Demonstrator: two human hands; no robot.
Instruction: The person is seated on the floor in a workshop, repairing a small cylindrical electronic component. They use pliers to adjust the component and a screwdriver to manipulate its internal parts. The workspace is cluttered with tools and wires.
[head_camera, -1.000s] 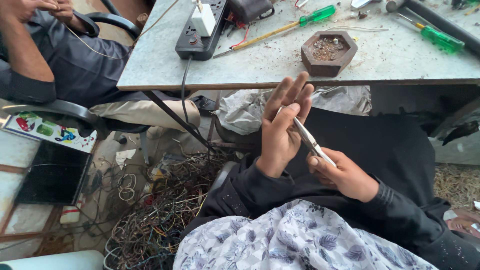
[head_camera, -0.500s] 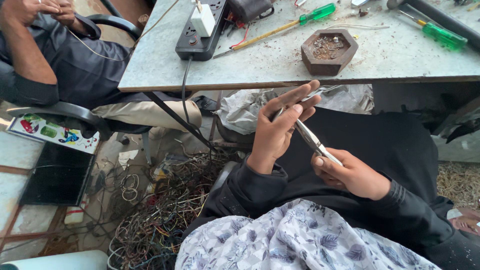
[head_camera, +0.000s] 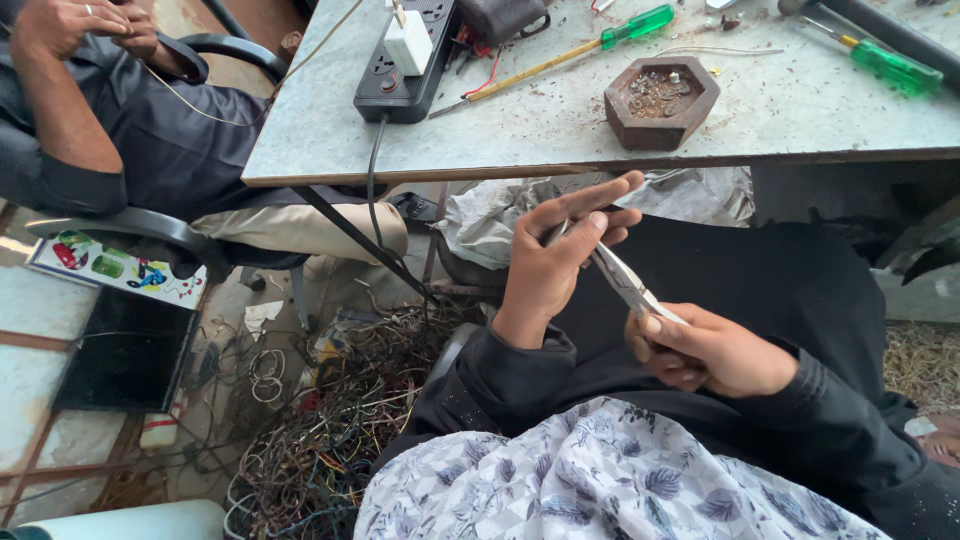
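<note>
My right hand grips the handles of slim metal pliers over my lap, which is covered in black cloth. The pliers point up and left to my left hand, whose thumb and fingers pinch around the jaw end. A small grey metal bit shows between those fingers; I cannot tell whether it is a separate piece. Both hands sit just below the front edge of the grey table.
On the table are a black power strip, a hexagonal wooden dish of small metal bits and green-handled screwdrivers. Another person sits at the left holding a thin wire. A tangle of wires covers the floor.
My left hand's fingers have curled down from an upright spread onto the pliers' tip. The right hand has stayed nearly still.
</note>
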